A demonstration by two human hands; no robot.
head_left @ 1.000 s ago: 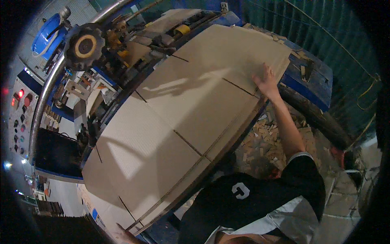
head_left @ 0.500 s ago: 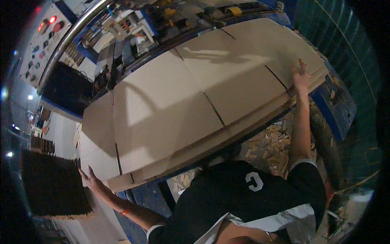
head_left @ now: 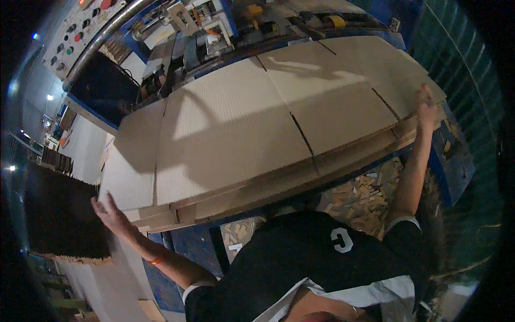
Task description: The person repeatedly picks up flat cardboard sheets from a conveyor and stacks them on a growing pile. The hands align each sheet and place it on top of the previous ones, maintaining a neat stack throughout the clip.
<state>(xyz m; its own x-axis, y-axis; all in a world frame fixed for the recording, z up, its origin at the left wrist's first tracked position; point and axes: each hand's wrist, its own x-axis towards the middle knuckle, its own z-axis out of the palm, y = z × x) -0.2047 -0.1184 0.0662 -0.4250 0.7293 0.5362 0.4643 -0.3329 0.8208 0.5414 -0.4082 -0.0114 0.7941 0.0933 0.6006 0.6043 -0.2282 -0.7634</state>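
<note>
A long stack of flat cardboard sheets (head_left: 241,134), scored with slots, lies across a blue machine table in front of me. My left hand (head_left: 110,212) is pressed flat, fingers spread, against the stack's left end. At the far right end my right hand (head_left: 427,107) grips the edge of the top sheets. Both arms are stretched wide, spanning the stack's length.
Behind the stack stands a blue machine (head_left: 214,27) with rollers and a control panel of round buttons (head_left: 80,32) at upper left. Cardboard scraps (head_left: 359,193) litter the floor under the table. A dark stack of sheets (head_left: 59,220) stands at my left. Green mesh fencing (head_left: 461,48) runs at right.
My view has swung left, so the stack sits more central. My left hand came into view and reached the stack's left end; my right hand stays on the right end.
</note>
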